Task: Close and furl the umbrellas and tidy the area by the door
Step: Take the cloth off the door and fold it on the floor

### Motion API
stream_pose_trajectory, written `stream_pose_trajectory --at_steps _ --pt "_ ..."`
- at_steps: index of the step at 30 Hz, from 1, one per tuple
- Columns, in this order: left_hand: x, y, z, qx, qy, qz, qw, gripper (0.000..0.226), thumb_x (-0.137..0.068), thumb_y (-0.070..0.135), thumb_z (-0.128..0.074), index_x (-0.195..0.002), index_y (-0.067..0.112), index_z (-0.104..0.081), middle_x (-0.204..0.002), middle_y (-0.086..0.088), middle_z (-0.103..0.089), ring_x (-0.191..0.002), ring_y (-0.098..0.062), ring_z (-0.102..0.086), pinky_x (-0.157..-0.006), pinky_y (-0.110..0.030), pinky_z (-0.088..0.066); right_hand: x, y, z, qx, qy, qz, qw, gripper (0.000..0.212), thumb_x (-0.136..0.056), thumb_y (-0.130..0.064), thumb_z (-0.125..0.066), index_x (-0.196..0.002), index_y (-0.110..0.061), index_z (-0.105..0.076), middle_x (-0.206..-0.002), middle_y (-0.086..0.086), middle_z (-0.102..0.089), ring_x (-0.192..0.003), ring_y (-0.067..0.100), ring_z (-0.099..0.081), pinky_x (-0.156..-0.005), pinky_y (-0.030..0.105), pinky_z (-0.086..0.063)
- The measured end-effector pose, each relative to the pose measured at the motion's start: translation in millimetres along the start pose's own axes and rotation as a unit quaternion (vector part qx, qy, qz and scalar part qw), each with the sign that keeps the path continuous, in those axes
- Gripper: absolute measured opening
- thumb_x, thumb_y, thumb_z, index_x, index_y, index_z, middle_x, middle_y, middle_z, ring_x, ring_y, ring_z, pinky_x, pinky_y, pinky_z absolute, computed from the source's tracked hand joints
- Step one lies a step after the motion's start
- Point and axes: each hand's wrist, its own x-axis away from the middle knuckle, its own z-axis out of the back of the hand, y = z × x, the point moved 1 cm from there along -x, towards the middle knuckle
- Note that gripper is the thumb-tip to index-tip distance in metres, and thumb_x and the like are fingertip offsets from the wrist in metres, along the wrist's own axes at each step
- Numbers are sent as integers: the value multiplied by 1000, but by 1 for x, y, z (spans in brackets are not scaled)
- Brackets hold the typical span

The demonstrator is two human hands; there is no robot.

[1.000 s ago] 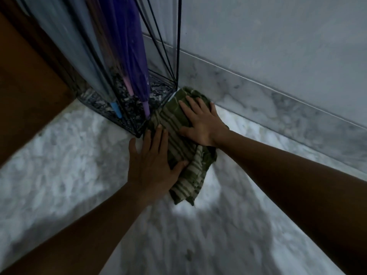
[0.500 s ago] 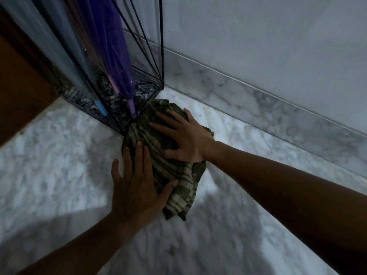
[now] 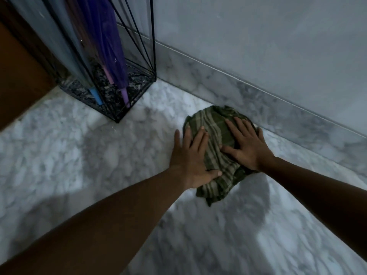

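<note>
Both hands, my left hand and right hand, press flat with fingers spread on the green cloth, wiping the marble floor; beyond, the umbrellas already stand furled in the wire stand, so I judge only mopping is left

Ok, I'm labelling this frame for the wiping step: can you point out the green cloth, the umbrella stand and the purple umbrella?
green cloth (image 3: pixel 213 181): head view, striped lower part.
umbrella stand (image 3: pixel 117 120): head view, near bottom corner of the wire frame.
purple umbrella (image 3: pixel 107 36): head view, furled canopy.
</note>
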Motion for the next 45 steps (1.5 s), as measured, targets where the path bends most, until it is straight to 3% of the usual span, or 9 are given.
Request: stream_pose_trajectory --at_steps 4,7,16,26,31,38,45 --pt "-6 23 2 -35 -31 -45 998 111 -80 88 -23 -156 19 20 -163 -2 29 -147 -38 30 -114 -64 18 31 25 1 -21 -22 -85 996 106 -66 -92 -18 -158 -44 3 -169 -7 8 -155 16 11 -122 56 4" --pt "-1 26 4 -54 -50 -83 994 112 -79 88 -25 -156 20 19 -163 0 29 -148 -37 28 -113 -64 19 55 28 0 -27 -50 -115 992 111 -65 -94 -24 -159 -42 6 -169 -5 13 -154 19 15 -121 56 5" --pt "45 -24 0 -93 -45 -134 986 114 -75 93 -20 -156 22 18 -164 4 24 -152 -31 20 -115 -63 17 96 -18 -16 -4 -96 -53 994 136 -52 -103 -35 -156 -37 21 -165 2 29 -152 28 24 -120 57 11" --pt "99 -140 6 -60 -84 11 995 120 -70 97 -23 -155 24 22 -163 6 28 -150 -27 25 -115 -64 17 26 -141 -22 21 -85 72 994 134 -55 -103 -39 -155 -39 22 -164 1 30 -151 27 26 -120 59 12" --pt "147 -205 -4 -47 -70 70 994 118 -69 97 -18 -154 27 25 -161 10 30 -152 -24 21 -116 -60 17 18 -213 -39 23 -13 158 987 127 -55 -105 -19 -159 -38 11 -168 2 16 -154 26 16 -121 58 7" --pt "208 -278 -14 -69 -69 132 986 115 -66 98 -6 -150 28 32 -160 9 32 -151 -19 23 -117 -60 15 13 -300 -62 25 35 256 966 108 -75 -95 -26 -161 -35 -2 -170 7 2 -156 28 8 -123 55 6" --pt "246 -312 -13 8 -81 253 964 116 -69 95 -16 -154 27 23 -162 7 28 -150 -16 23 -116 -58 16 -35 -373 -65 29 31 303 952 116 -71 -98 -24 -161 -30 -1 -170 5 4 -156 26 6 -123 53 8"
